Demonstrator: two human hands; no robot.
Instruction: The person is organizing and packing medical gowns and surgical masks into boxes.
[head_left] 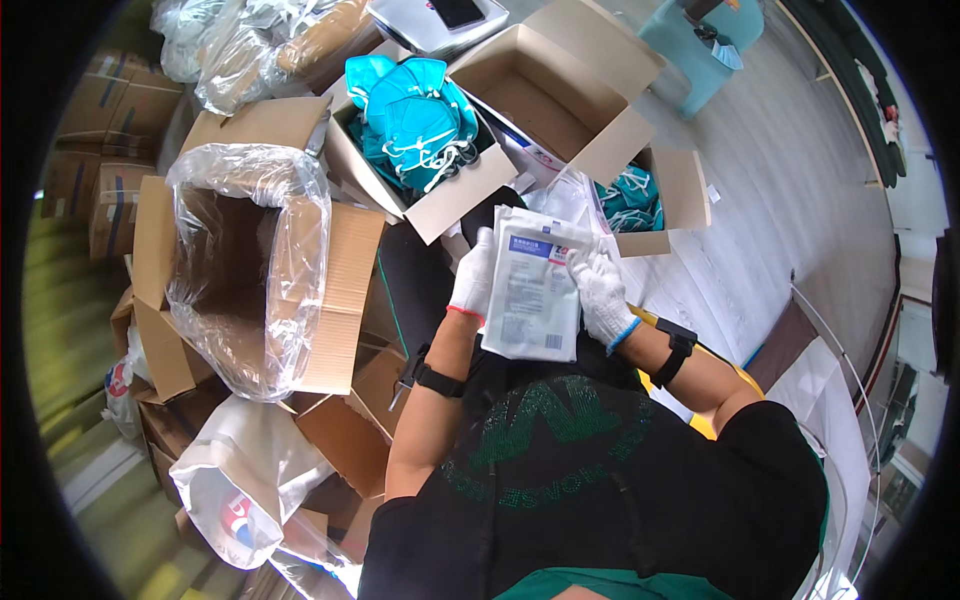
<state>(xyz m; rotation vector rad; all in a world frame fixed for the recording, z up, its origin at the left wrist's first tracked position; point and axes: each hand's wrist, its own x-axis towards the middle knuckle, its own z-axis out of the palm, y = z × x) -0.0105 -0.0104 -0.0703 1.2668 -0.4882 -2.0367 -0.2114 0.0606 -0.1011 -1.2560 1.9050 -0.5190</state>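
Observation:
Between my two white-gloved hands is a flat white packet (532, 300) with a blue printed band near its top, held over my lap. My left hand (474, 275) grips its left edge, thumb along the side. On the opposite edge my right hand (603, 292) is closed with bent fingers at the upper right corner. Whether the packet is one piece or a thin stack, I cannot tell. Just beyond my hands, a carton (462, 190) is heaped with teal face masks (415, 120) with white straps. Another small carton (640, 243) to the right holds more teal masks (632, 200).
A large carton (345, 300) lined with clear plastic stands open at my left. An open carton (530, 90) sits ahead, beside a white box bearing a phone (457, 12). A teal stool (665, 50) stands at far right. A white sack (245, 450) lies lower left.

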